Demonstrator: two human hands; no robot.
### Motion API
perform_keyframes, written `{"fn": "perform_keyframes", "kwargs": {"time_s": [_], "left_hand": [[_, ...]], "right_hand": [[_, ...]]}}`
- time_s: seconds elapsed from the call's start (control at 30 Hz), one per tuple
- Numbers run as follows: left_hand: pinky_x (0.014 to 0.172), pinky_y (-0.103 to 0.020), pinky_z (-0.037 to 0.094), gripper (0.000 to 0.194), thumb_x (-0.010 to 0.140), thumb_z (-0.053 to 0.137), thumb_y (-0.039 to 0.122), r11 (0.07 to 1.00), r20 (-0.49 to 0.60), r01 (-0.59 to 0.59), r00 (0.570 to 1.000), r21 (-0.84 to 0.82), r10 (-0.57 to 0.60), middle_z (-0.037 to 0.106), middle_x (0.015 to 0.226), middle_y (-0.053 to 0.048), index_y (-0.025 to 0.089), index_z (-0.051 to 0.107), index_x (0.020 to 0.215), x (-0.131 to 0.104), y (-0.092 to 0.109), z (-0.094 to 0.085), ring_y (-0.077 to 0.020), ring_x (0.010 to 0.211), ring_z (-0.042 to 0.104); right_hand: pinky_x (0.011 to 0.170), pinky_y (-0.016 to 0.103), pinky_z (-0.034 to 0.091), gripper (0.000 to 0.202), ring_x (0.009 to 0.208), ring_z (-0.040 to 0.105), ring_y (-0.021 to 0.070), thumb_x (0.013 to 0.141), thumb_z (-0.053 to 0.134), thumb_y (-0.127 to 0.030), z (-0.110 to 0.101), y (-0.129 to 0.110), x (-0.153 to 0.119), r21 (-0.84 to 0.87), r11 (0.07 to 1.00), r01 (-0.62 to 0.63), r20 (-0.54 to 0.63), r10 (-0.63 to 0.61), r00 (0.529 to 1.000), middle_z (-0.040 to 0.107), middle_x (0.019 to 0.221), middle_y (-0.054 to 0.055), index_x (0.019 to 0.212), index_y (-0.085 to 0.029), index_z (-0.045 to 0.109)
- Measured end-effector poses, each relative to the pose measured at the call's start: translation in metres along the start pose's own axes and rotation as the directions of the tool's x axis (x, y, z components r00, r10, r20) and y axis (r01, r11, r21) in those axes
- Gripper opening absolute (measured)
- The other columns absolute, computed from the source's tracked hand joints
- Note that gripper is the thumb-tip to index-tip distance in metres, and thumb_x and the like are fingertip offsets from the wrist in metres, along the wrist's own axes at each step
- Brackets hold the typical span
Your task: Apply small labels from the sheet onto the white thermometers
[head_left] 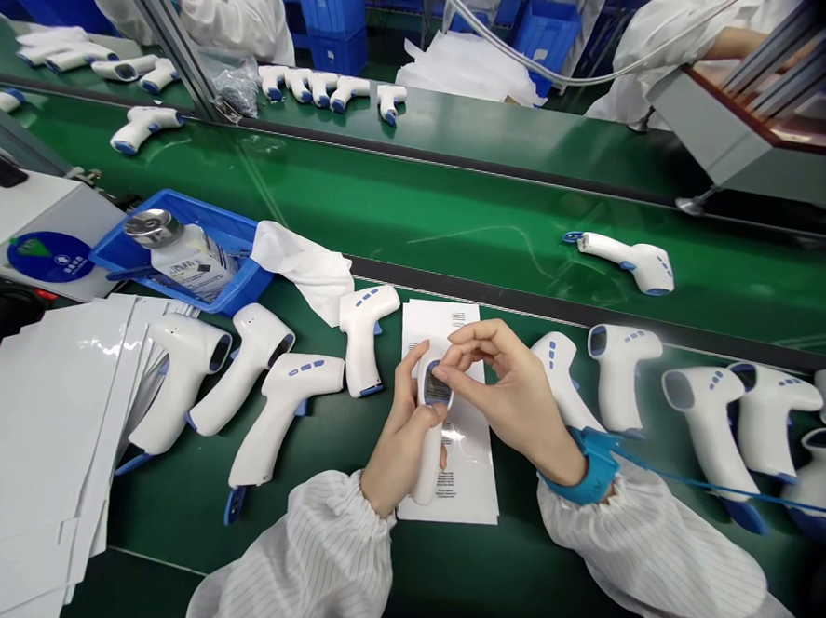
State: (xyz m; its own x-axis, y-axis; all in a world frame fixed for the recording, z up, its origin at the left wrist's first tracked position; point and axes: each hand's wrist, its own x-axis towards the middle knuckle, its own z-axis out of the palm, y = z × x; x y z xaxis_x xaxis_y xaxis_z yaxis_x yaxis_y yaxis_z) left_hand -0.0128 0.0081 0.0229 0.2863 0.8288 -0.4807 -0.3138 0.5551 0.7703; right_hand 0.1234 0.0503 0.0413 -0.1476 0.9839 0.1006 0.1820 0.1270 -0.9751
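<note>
My left hand point(406, 430) is wrapped round a white infrared thermometer point(428, 464), held upright with its small dark screen point(437, 385) facing me. My right hand point(510, 390) reaches in from the right, wearing a blue wrist strap point(594, 466) with a cord. Its thumb and forefinger are pinched together at the screen's upper edge; whether a thin film is between them is too small to make out. Beneath both hands lies a white printed sheet point(468, 485). A thermometer point(365, 339) stands left of the sheet and another point(564, 379) right of it.
Several thermometers point(287, 413) lie at left, more point(710, 430) at right. A blue tray point(174, 203) holds a bottle point(196, 263) beside a white cloth point(307, 265). Papers point(33, 444) are stacked at left. One thermometer point(643, 265) lies on the green conveyor point(419, 207); co-workers' white sleeves point(241, 19) show beyond.
</note>
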Motion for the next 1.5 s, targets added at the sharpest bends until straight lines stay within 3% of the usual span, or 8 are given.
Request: {"fn": "perform_keyframes", "kwargs": {"time_s": [0.13,0.73,0.87,1.0,1.13,1.27,1.4,1.5], "left_hand": [[0.046,-0.022,0.044,0.065,0.09,0.044,0.023,1.0,0.002,0.012,1.0,0.005,-0.012,0.049,0.058,0.008,0.042,0.018,0.146,0.0,0.001,0.0,-0.0088,0.04,0.048],[0.045,-0.023,0.041,0.063,0.09,0.045,0.025,1.0,0.006,-0.005,1.0,-0.01,0.005,0.049,0.06,0.006,0.042,0.02,0.145,-0.001,-0.001,0.001,-0.0093,0.041,0.045],[0.045,-0.022,0.041,0.061,0.09,0.046,0.026,1.0,0.006,-0.013,1.0,-0.01,0.013,0.053,0.067,0.005,0.042,0.022,0.144,-0.001,0.0,0.001,-0.0082,0.041,0.046],[0.046,-0.022,0.042,0.061,0.091,0.045,0.027,1.0,0.015,-0.004,1.0,-0.01,0.004,0.051,0.065,0.006,0.042,0.02,0.144,-0.001,-0.001,0.0,-0.0083,0.041,0.046],[0.044,-0.022,0.044,0.058,0.091,0.046,0.031,0.999,0.019,-0.04,0.999,-0.016,0.04,0.051,0.071,0.005,0.04,0.022,0.143,0.001,0.001,-0.001,-0.0076,0.042,0.045],[0.044,-0.021,0.05,0.045,0.089,0.05,0.05,0.998,-0.051,-0.068,0.996,0.012,0.068,0.049,0.084,0.001,0.032,0.038,0.129,0.007,0.006,0.002,-0.0125,0.061,0.053],[0.046,-0.02,0.052,0.038,0.091,0.046,0.053,0.994,-0.082,-0.087,0.992,0.069,0.092,0.048,0.096,-0.002,0.034,0.041,0.124,0.008,0.009,0.004,-0.0143,0.072,0.053],[0.055,-0.023,0.054,0.035,0.093,0.044,0.051,0.988,-0.112,-0.118,0.985,0.097,0.128,0.049,0.114,-0.004,0.035,0.039,0.124,0.002,0.01,0.008,-0.0176,0.087,0.057]], "right_hand": [[0.071,0.028,0.049,0.023,0.072,0.059,0.0123,0.08,0.069,-0.012,0.001,0.001,-0.001,0.007,1.0,0.014,-0.008,-0.014,1.0,0.066,0.079,-0.003,0.094,-0.023,0.056],[0.072,0.031,0.05,0.021,0.072,0.06,0.0143,0.081,0.066,-0.013,0.006,0.0,-0.004,-0.081,0.995,0.051,-0.049,-0.055,0.997,0.063,0.077,-0.003,0.094,-0.024,0.053],[0.078,0.034,0.049,0.023,0.091,0.06,0.0187,0.078,0.069,-0.016,0.005,0.003,0.0,-0.197,0.978,0.069,-0.108,-0.092,0.99,0.063,0.094,0.002,0.095,-0.024,0.055],[0.081,0.035,0.048,0.007,0.09,0.061,0.0188,0.082,0.068,-0.024,0.001,0.004,0.007,-0.146,0.989,-0.037,0.003,0.038,0.999,0.065,0.091,0.002,0.084,-0.022,0.061],[0.076,0.032,0.047,0.013,0.078,0.061,0.0165,0.082,0.069,-0.028,0.002,0.002,0.011,-0.062,0.995,-0.084,0.042,0.086,0.995,0.065,0.079,0.0,0.073,-0.021,0.063],[0.074,0.031,0.045,0.019,0.076,0.059,0.016,0.083,0.068,-0.031,0.002,0.0,0.013,-0.091,0.994,-0.058,0.031,0.061,0.998,0.063,0.076,-0.001,0.068,-0.021,0.063],[0.079,0.032,0.046,0.026,0.083,0.06,0.0173,0.093,0.055,-0.035,-0.004,-0.001,0.01,-0.047,0.996,-0.076,0.107,0.081,0.991,0.064,0.082,0.001,0.074,-0.021,0.065],[0.08,0.033,0.048,0.015,0.086,0.061,0.0174,0.092,0.057,-0.033,-0.007,-0.004,-0.001,-0.04,0.995,-0.088,0.075,0.091,0.993,0.064,0.089,0.002,0.085,-0.021,0.065]]}}
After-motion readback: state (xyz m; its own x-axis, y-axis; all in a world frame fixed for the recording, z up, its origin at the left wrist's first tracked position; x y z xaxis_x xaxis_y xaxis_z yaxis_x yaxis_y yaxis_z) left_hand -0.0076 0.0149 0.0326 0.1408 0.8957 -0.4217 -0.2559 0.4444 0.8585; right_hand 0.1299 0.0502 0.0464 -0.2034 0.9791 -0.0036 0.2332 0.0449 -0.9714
